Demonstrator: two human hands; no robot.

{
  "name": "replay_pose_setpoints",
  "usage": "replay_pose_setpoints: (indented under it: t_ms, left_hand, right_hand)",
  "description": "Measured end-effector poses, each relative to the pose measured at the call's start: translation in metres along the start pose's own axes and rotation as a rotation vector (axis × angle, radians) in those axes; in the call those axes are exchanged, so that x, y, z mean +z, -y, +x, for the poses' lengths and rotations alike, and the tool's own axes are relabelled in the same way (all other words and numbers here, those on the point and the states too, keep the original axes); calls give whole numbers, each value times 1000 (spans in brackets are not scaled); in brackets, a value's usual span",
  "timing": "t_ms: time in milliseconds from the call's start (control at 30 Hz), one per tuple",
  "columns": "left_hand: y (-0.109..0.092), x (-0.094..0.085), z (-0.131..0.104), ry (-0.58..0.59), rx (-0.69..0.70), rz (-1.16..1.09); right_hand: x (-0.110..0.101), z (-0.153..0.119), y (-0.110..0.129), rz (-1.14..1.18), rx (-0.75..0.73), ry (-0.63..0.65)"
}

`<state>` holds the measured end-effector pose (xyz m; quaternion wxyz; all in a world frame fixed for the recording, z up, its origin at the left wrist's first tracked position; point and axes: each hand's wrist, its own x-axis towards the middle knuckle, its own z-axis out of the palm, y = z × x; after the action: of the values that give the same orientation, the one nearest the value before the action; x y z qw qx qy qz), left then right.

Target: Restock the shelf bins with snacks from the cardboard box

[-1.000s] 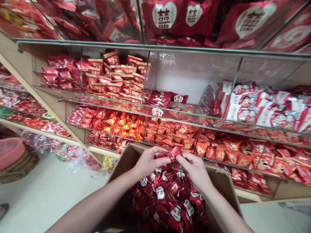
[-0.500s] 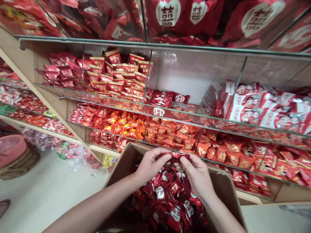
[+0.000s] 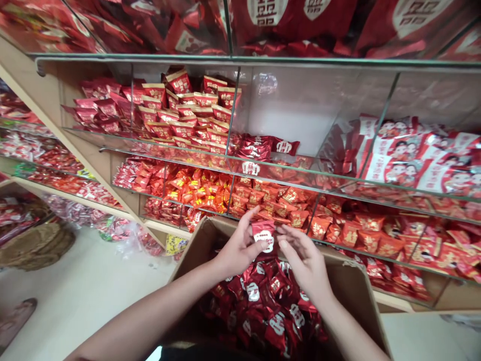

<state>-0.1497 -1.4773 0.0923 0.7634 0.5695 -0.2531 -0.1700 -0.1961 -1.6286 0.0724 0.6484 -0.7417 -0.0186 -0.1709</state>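
Over an open cardboard box [image 3: 347, 281], my left hand [image 3: 240, 245] holds a small red packet [image 3: 263, 236] with a white label, its thumb on the front. The packet is upright, label facing me. Just right of it is my right hand [image 3: 306, 260], fingers apart and bent, with nothing in it. Many dark red packets [image 3: 268, 306] with white labels lie heaped in the box beneath both hands.
Behind the box, clear-fronted shelf bins [image 3: 285, 173] hold red and orange packets. Large red bags [image 3: 311, 30] fill the top shelf. A woven basket [image 3: 45, 248] stands at the left, and a person's foot [image 3: 17, 321] shows at lower left.
The packet has turned from lying flat between both hands to upright in my left hand. My right hand has let go and moved slightly right. The view has shifted a little.
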Motion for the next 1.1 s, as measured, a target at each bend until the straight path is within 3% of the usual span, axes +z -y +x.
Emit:
replay_pose_setpoints:
  t_ms: [100, 200, 400, 533, 667, 733, 800, 867, 933, 1000, 1100]
  left_hand:
    - [4, 2, -6, 125, 65, 238]
    - [9, 4, -12, 127, 122, 374]
    - [14, 5, -11, 23, 15, 229]
    - [13, 6, -12, -48, 105, 110]
    - [6, 5, -16, 26, 205, 160]
    - [0, 4, -18, 24, 346, 250]
    - [-6, 2, -18, -32, 462, 311]
    - [-8, 0, -18, -91, 464, 341]
    - [-7, -3, -18, -107, 399, 400]
    - [-3, -5, -18, -66, 355, 488]
    - [0, -7, -18, 23, 367, 583]
  right_hand:
    - [5, 6, 1, 217, 184, 113]
    - [8, 6, 2, 325, 219, 195]
    - [9, 0, 3, 322, 186, 137]
    - [15, -2, 8, 374, 201, 225]
    - [12, -4, 33, 307, 170, 223]
    - [4, 0, 57, 153, 43, 212]
    - [-9, 14, 90, -107, -193, 148]
    - [-21, 42, 126, -446, -457, 21]
    - [-30, 84, 155, -813, -585, -79]
    - [-31, 133, 171, -1184, -526, -30]
    - [-21, 198, 165, -1548, -192, 167]
